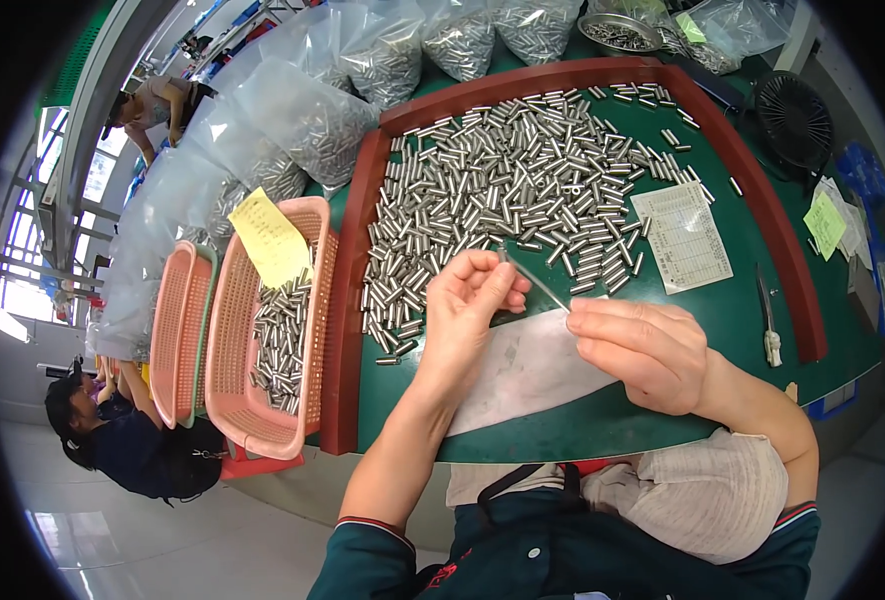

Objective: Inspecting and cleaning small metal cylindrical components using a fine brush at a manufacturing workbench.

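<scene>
A thin, straight, see-through-looking rod (537, 282) spans the gap between my two hands, above the table. My left hand (470, 300) is closed, thumb and fingers pinching near the rod's upper left end; whether a small metal piece is also in the pinch I cannot make out. The fingertips of my right hand (642, 350) close on the rod's lower right end. Below them lies a whitish, smudged cloth or sheet (522, 370). Just beyond my hands, many short shiny metal cylinders (502, 180) lie in a loose heap on the green table top (752, 250).
A dark red wooden frame (752, 170) borders the heap. Left of it stands a pink basket (224, 370) of cylinders under a yellow note (269, 238). Filled plastic bags (382, 60) line the back. A paper form (682, 237), a knife-like tool (768, 320) and a black fan (792, 120) are right.
</scene>
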The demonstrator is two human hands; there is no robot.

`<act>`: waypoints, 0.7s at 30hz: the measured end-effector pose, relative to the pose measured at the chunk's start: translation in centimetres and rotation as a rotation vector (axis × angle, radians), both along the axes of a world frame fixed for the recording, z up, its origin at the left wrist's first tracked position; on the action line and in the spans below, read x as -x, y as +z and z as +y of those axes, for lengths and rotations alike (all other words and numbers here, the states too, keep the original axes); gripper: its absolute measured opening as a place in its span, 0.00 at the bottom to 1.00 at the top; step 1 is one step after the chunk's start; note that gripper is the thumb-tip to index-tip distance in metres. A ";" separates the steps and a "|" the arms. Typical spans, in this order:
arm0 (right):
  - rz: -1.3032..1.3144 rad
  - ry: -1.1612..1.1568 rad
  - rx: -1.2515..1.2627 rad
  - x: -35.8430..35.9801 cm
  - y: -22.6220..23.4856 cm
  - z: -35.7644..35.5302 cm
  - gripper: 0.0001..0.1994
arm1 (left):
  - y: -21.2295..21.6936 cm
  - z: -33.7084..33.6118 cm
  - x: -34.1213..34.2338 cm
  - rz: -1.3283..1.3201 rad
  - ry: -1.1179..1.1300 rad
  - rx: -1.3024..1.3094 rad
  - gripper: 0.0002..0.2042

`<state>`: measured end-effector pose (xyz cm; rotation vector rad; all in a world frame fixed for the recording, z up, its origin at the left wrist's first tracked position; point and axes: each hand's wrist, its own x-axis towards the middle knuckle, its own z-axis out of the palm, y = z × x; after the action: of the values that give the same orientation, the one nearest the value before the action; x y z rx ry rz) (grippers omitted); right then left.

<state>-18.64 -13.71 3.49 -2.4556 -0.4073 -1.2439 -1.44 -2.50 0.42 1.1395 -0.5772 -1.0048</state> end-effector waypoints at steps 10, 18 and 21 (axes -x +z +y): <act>-0.113 -0.029 -0.081 0.3 0.3 0.2 0.10 | -0.1 0.0 0.5 -0.583 0.217 -0.049 0.05; -0.115 -0.053 -0.123 0.2 0.1 0.3 0.11 | 0.2 0.1 0.5 -0.755 0.217 -0.083 0.05; -0.109 -0.054 -0.126 0.2 0.1 0.3 0.11 | 0.2 0.1 0.6 -0.788 0.223 -0.093 0.05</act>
<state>-18.82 -13.42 3.61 -2.3146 -0.2841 -1.3861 -2.02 -2.37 0.67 1.6459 -1.0010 -0.3629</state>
